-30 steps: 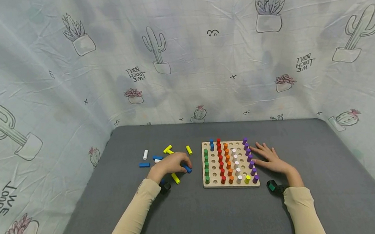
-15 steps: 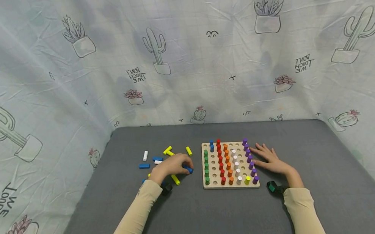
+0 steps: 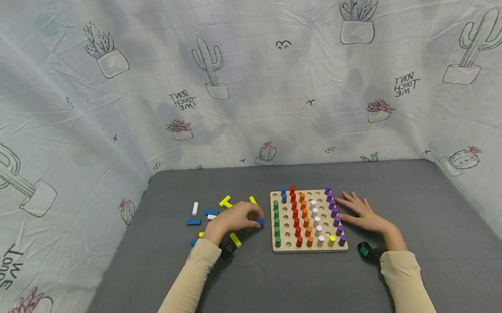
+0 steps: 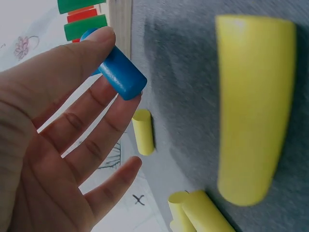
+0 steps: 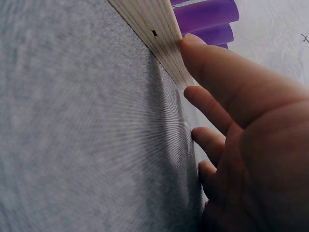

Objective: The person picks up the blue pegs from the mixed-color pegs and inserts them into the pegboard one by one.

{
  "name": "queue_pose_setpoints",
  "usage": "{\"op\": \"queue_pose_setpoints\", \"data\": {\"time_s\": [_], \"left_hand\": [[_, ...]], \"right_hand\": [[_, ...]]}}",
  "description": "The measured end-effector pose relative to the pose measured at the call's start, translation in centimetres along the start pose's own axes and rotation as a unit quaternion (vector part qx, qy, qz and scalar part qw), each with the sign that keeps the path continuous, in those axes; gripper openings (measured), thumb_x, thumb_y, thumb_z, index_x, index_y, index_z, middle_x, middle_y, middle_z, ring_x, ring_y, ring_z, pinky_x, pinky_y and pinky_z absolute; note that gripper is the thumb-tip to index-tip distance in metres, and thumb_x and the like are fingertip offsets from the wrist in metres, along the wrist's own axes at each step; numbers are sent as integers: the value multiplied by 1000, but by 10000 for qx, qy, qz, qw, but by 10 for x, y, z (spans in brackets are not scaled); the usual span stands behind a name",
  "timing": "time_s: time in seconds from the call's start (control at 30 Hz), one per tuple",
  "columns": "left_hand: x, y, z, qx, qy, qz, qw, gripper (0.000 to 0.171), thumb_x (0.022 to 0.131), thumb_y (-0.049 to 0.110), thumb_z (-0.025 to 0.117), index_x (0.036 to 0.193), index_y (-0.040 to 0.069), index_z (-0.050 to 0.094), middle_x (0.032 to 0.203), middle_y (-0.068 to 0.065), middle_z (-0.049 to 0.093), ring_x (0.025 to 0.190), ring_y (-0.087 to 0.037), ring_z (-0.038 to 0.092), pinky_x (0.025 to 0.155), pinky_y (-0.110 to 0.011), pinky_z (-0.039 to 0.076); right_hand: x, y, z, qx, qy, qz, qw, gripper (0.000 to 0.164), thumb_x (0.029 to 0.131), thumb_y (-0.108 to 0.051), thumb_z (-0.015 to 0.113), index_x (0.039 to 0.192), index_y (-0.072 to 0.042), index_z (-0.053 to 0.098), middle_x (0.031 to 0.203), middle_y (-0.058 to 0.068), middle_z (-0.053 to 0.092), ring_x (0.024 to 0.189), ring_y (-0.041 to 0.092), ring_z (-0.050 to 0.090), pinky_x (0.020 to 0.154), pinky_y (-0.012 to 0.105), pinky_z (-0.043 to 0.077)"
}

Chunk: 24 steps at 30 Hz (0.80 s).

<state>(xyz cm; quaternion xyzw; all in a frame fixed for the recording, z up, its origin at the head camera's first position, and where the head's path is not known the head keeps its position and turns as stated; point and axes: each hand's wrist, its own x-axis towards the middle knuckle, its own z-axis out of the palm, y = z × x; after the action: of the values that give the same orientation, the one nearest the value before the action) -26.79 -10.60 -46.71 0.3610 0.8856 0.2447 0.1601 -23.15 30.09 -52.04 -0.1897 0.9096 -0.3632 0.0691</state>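
My left hand (image 3: 234, 218) pinches a blue peg (image 4: 123, 75) between thumb and fingers, a little left of the wooden pegboard (image 3: 283, 249). In the left wrist view the peg slants across the fingertips, above the grey tabletop. Upright on the board stand columns of green pegs (image 3: 277, 222), red pegs (image 3: 296, 213), orange, white and purple pegs (image 3: 334, 213), two blue pegs (image 3: 283, 195) at the far end and one yellow peg (image 3: 331, 240) near the front. My right hand (image 3: 362, 213) lies with spread, straight fingers at the board's right edge, the thumb touching its side in the right wrist view.
Loose pegs lie left of the board: several yellow pegs (image 3: 235, 239), blue pegs (image 3: 193, 222) and white pegs (image 3: 195, 208). A patterned cloth (image 3: 242, 76) hangs behind the grey table (image 3: 320, 292). Each wrist wears a black device (image 3: 370, 252).
My left hand has moved right toward the board with the blue peg between its fingers, lifting slightly. My right hand has stayed in place.
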Motion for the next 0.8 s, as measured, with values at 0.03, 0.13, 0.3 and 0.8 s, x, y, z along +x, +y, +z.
{"op": "queue_pose_setpoints", "data": {"time_s": [0.03, 0.13, 0.3, 0.8], "left_hand": [[1, 1, 0, -28, 1, -3, 10000, 15, 86, 19, 67, 100, 17, 66, 94, 8, 62, 86, -6, 58, 78, -24, 50], [4, 3, -1, -63, -9, -60, 10000, 14, 86, 21, 67, 99, 18, 66, 94, 9, 62, 85, -5, 57, 78, -24, 49], [9, 6, -1, -103, 69, 6, 9999, 16, 86, 21, 67, 101, 16, 66, 96, 4, 64, 83, -6, 57, 75, -25, 50], [21, 18, -4, -345, 261, 63, 9990, 16, 87, 19, 66, 101, 14, 65, 97, 2, 64, 84, -8, 60, 72, -22, 50]], "right_hand": [[-1, 0, 0, 40, 35, -79, 10000, 61, 93, -38, 51, 146, -14, 30, 151, 26, 7, 137, 45, -11, 105, 60, -18], [-1, 1, 1, 65, 60, -228, 9997, 60, 94, -38, 50, 146, -17, 29, 151, 27, 7, 137, 46, -12, 104, 60, -19], [-1, 0, 1, 1, 38, -60, 10000, 61, 94, -37, 52, 145, -11, 31, 151, 27, 8, 137, 48, -9, 105, 63, -15], [0, -2, -2, -36, -111, 107, 9999, 61, 93, -34, 54, 145, -11, 31, 152, 26, 8, 138, 47, -8, 105, 64, -13]]}}
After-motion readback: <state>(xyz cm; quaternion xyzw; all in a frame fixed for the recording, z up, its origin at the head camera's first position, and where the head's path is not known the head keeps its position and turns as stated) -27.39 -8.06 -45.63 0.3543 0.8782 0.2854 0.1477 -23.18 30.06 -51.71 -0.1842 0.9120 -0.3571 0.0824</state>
